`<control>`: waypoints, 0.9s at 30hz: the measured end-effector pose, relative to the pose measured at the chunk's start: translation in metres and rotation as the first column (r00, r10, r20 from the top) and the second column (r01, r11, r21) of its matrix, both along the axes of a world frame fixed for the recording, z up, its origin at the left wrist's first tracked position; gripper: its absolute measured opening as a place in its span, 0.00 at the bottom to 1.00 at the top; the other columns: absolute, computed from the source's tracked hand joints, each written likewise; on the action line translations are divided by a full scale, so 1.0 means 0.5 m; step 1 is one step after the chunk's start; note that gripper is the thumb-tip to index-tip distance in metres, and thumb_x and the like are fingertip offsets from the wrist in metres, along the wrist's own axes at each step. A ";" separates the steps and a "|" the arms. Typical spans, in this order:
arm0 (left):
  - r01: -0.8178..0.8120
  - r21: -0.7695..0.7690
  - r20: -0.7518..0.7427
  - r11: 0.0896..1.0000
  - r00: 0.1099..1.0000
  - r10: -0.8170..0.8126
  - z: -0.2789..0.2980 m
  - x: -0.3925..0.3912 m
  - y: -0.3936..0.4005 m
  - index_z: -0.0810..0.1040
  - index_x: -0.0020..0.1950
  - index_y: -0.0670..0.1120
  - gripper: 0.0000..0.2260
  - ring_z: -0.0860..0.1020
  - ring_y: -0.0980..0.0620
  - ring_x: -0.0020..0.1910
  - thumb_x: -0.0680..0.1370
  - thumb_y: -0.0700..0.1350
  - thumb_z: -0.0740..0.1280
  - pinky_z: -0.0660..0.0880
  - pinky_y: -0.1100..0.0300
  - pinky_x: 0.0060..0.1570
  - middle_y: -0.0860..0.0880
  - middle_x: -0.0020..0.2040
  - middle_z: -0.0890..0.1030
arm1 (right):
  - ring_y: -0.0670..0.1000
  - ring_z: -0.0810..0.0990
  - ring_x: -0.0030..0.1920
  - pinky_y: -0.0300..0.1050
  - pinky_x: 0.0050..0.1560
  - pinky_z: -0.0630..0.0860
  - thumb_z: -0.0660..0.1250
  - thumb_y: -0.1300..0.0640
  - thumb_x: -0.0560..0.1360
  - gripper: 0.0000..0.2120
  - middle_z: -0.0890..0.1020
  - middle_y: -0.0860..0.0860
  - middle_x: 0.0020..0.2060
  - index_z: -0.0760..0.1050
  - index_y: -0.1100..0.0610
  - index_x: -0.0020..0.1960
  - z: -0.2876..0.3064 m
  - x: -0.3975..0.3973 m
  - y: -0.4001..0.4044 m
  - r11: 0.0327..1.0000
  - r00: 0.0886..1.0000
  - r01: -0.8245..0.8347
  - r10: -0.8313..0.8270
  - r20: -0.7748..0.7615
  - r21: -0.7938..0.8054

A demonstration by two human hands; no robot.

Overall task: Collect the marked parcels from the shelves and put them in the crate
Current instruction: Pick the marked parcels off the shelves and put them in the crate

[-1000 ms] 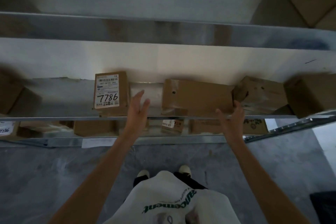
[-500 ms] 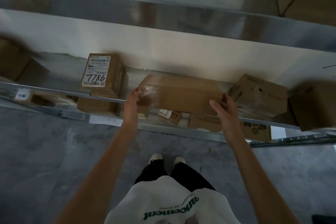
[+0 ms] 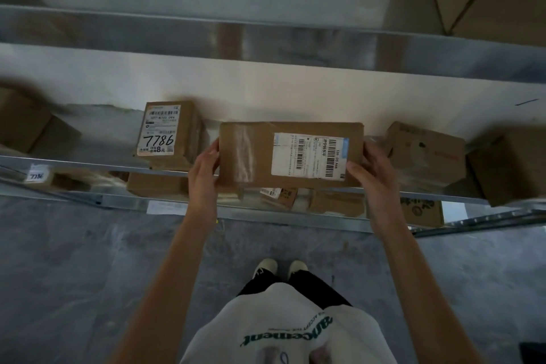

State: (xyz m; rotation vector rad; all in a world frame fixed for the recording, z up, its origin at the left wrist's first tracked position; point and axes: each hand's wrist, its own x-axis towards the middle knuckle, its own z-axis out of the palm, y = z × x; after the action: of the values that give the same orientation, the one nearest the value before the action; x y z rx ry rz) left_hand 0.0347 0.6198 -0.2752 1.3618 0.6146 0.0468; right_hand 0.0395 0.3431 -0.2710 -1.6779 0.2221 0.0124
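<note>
I hold a long brown cardboard parcel [image 3: 257, 154] at the front edge of the middle metal shelf [image 3: 74, 161]. Its face with a white barcode label is turned up toward me. My left hand [image 3: 205, 174] grips its left end and my right hand [image 3: 372, 177] grips its right end. To its left on the shelf stands a smaller parcel [image 3: 168, 134] with "7786" handwritten on its label. No crate is in view.
More brown boxes sit on the shelf at the right [image 3: 425, 154] and far left [image 3: 26, 124]. A lower shelf [image 3: 266, 216] holds further parcels, one marked box at left [image 3: 38, 176]. A shelf beam [image 3: 266, 41] runs above. Grey concrete floor [image 3: 88, 275] lies below me.
Both hands reached to the long parcel, took its ends and pulled it forward, turning it so that its labelled face now shows.
</note>
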 end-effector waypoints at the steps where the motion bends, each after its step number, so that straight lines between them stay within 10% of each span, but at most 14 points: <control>1: 0.007 0.001 -0.005 1.000 1.000 -0.007 -0.005 0.000 0.004 0.77 0.65 0.54 0.16 0.76 0.52 0.63 0.78 0.52 0.62 0.71 0.46 0.65 0.51 0.63 0.79 | 0.50 0.81 0.58 0.45 0.51 0.80 0.68 0.56 0.73 0.22 0.81 0.52 0.59 0.73 0.54 0.67 -0.001 -0.001 0.005 1.000 1.000 -0.007 0.007 -0.005 0.013; 10: 0.170 0.211 -0.076 0.963 0.985 -0.157 -0.038 0.063 0.039 0.59 0.77 0.48 0.24 0.67 0.51 0.71 0.81 0.39 0.60 0.63 0.54 0.72 0.49 0.74 0.66 | 0.47 0.78 0.58 0.32 0.47 0.78 0.65 0.63 0.78 0.26 0.77 0.49 0.63 0.65 0.52 0.74 -0.068 0.040 0.076 0.993 0.975 -0.094 0.077 -0.207 -0.070; 18: 0.342 0.450 -0.222 0.825 0.938 -0.268 -0.079 0.077 0.057 0.51 0.79 0.47 0.26 0.59 0.46 0.75 0.83 0.42 0.57 0.57 0.52 0.73 0.45 0.77 0.59 | 0.52 0.75 0.65 0.54 0.64 0.75 0.63 0.51 0.79 0.27 0.74 0.52 0.67 0.61 0.51 0.76 -0.100 0.056 0.125 0.982 0.965 -0.081 0.034 -0.259 -0.172; 21: 0.280 0.777 -0.092 0.563 0.936 -0.339 -0.055 0.074 0.032 0.52 0.78 0.46 0.27 0.51 0.47 0.77 0.82 0.40 0.58 0.52 0.53 0.74 0.44 0.78 0.54 | 0.53 0.68 0.71 0.55 0.68 0.69 0.64 0.51 0.79 0.29 0.67 0.53 0.72 0.59 0.51 0.76 -0.078 0.041 0.121 0.979 0.970 0.046 -0.091 -0.225 -0.196; 27: 0.358 0.744 0.108 0.564 0.769 -0.631 0.022 0.084 -0.148 0.58 0.77 0.49 0.21 0.58 0.57 0.74 0.83 0.47 0.55 0.57 0.59 0.73 0.51 0.76 0.60 | 0.51 0.71 0.66 0.53 0.66 0.71 0.65 0.53 0.79 0.23 0.72 0.51 0.68 0.66 0.52 0.72 -0.045 -0.027 -0.007 0.839 0.899 0.432 -0.430 0.084 -0.331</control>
State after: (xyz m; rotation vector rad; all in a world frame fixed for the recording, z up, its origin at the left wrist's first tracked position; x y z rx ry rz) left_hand 0.0768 0.5457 -0.2643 2.1687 -0.1927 0.0643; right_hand 0.0260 0.3396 -0.2936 -1.9383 0.6266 -0.3925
